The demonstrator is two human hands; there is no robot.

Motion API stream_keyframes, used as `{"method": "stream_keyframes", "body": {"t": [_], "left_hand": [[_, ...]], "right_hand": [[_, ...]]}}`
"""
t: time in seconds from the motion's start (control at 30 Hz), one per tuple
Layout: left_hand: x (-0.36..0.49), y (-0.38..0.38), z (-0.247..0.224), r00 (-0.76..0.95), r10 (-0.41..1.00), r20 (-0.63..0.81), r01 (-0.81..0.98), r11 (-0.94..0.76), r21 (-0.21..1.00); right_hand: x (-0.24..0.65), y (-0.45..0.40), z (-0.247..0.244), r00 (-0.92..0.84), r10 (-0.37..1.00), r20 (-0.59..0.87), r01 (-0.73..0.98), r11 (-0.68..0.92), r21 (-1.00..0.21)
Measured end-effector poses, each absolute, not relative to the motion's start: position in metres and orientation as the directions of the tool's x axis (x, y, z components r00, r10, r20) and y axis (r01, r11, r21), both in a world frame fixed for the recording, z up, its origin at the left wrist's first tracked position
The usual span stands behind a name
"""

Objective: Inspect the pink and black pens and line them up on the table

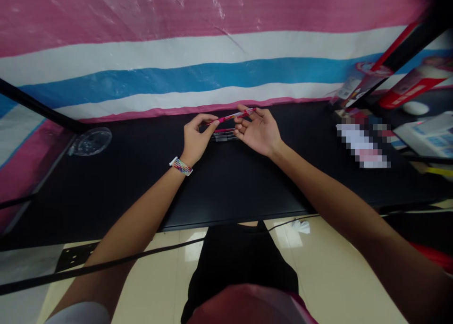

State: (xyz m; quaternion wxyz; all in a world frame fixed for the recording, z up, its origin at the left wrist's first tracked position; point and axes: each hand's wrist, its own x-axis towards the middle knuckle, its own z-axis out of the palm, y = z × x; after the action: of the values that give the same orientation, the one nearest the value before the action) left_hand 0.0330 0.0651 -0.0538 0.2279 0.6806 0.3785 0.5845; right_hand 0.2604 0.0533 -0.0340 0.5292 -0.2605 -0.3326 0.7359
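A slim pink pen [230, 116] is held slantwise above the black table, between my two hands. My left hand [197, 136] pinches its left end between thumb and fingers; a multicoloured woven band is on that wrist. My right hand [260, 131] is turned palm up, with the pen's right end between its thumb and forefinger and the other fingers loosely curled. Just below the held pen, several dark and clear pens [223, 137] lie side by side on the table, partly hidden by my hands. A red-pink one lies along their far side.
On the black table [219, 187], a clear plastic lid [92, 141] lies at the left. A clear cup [357, 85], a red-and-white container [412, 85] and a white mouse [415, 108] are at the right. A striped sheet [177, 83] hangs behind; a black cord [152, 252] crosses in front.
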Motion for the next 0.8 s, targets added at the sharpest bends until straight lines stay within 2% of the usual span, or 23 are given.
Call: {"method": "stream_keyframes", "body": {"t": [0.33,0.57,0.7,0.8], "left_hand": [[0.033,0.065,-0.053,0.033,0.786,0.618,0.261,-0.603,0.754],[0.031,0.066,-0.054,0.030,0.797,0.604,0.238,-0.592,0.770],[0.028,0.067,-0.054,0.007,0.810,0.586,0.299,-0.561,0.772],[0.026,0.070,-0.057,0.013,0.832,0.555,0.331,-0.528,0.782]], "right_hand": [[0.261,0.053,-0.037,-0.278,0.960,0.018,-0.567,-0.149,-0.810],[0.263,0.053,-0.033,-0.249,0.967,0.057,-0.425,-0.056,-0.904],[0.273,0.064,-0.043,-0.132,0.974,0.186,-0.203,0.157,-0.966],[0.283,0.076,-0.054,-0.067,0.932,0.356,0.009,0.357,-0.934]]}}
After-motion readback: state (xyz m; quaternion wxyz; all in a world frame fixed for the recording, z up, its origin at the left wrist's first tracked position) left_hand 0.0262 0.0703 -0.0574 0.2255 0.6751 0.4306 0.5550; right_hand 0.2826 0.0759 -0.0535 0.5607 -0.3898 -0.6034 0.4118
